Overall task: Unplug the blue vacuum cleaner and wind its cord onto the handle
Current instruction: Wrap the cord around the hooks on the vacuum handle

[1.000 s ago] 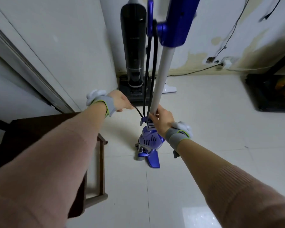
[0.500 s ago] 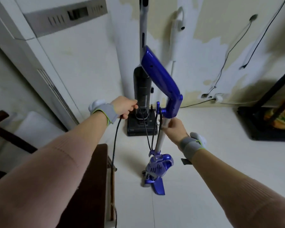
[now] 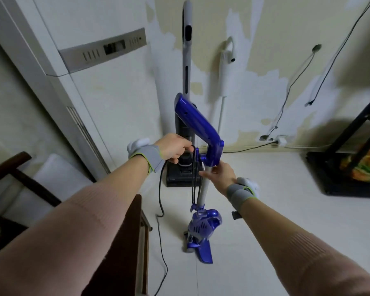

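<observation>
Pale floor tiles (image 3: 265,210) carry the blue vacuum cleaner (image 3: 201,228) upright before me. My right hand (image 3: 221,175) clasps its white tube just under the handle (image 3: 195,122). My left hand (image 3: 174,148) pinches the cord (image 3: 161,189) beside the upper hook, nearer to it; loops run lengthwise down the tube, slack trailing floorward.

The cord (image 3: 161,248) ran off the bottom edge, plug unseen; the left hand (image 3: 175,148) hid its gripped section.
</observation>
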The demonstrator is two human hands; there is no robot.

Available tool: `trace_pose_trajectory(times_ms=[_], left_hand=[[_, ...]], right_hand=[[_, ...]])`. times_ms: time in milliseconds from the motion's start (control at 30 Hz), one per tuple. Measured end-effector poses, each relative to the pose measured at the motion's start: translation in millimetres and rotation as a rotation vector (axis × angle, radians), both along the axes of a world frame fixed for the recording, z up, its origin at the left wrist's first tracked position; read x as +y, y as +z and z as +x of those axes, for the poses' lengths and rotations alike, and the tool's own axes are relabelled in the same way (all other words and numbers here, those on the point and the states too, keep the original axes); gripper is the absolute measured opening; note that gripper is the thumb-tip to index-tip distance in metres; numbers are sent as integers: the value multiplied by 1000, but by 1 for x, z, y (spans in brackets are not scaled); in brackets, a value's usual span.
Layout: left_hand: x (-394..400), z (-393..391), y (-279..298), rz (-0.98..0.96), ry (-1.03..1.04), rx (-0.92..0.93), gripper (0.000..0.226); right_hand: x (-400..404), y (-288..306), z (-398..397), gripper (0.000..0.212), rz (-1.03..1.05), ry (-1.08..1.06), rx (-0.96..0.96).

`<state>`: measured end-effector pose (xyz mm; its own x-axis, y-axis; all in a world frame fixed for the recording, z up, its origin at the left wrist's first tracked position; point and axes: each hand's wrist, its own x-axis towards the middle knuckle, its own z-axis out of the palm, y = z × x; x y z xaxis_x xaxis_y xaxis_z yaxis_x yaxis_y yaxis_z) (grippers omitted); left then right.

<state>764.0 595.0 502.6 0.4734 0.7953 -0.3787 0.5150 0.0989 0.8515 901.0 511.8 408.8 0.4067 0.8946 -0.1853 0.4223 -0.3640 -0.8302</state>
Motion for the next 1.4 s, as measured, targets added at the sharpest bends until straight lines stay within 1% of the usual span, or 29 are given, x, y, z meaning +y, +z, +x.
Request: trace_pose_trajectory(times_ms=[100, 200, 300, 500, 567, 633, 800, 900, 967, 1000, 1100, 1200, 1300, 1367, 1400], left_hand=[[-5, 1, 5, 40, -9, -25, 25], [-18, 7, 5, 159, -6, 12, 25], [-35, 16, 1, 252, 26, 32, 27], [-43, 16, -9, 298, 75, -1, 31], [-46, 14, -16, 244, 92, -79, 31], [-48, 8, -30, 135, 123, -213, 30], [-75, -11, -100, -169, 190, -489, 30], [-88, -16, -155, -273, 243, -502, 33], [-96, -19, -191, -289, 253, -470, 33], [-100, -20, -208, -293, 252, -457, 33], [-112, -21, -259, -298, 281, -428, 33], [-121, -23, -304, -284, 394, -444, 31], [-128, -30, -344, -320, 560, -448, 41], [-135, -35, -367, -417, 608, -501, 46], [-137, -36, -373, -458, 605, -538, 45]], right_hand=[[2, -1, 2, 27, -6, -28, -44], [2, 2, 2, 24, 4, -31, -33], [2, 8, 4, 25, -16, -26, -32], [3, 8, 9, 24, -8, -9, 1], [4, 7, 9, 23, 4, -8, -16], [4, 4, 10, 23, 5, 7, -21], [8, -11, 14, 26, 36, 48, -76], [1, -40, 15, 29, 62, 95, -119], [-11, -76, 14, 22, 26, 119, -71], [-18, -95, 13, 23, 8, 125, -31], [-36, -147, 7, 52, -9, 153, 111], [-41, -176, 2, 78, 17, 162, 225], [-35, -188, 0, 91, 65, 163, 332], [-29, -193, -3, 94, 104, 183, 360], [-26, -194, -4, 93, 123, 183, 370]])
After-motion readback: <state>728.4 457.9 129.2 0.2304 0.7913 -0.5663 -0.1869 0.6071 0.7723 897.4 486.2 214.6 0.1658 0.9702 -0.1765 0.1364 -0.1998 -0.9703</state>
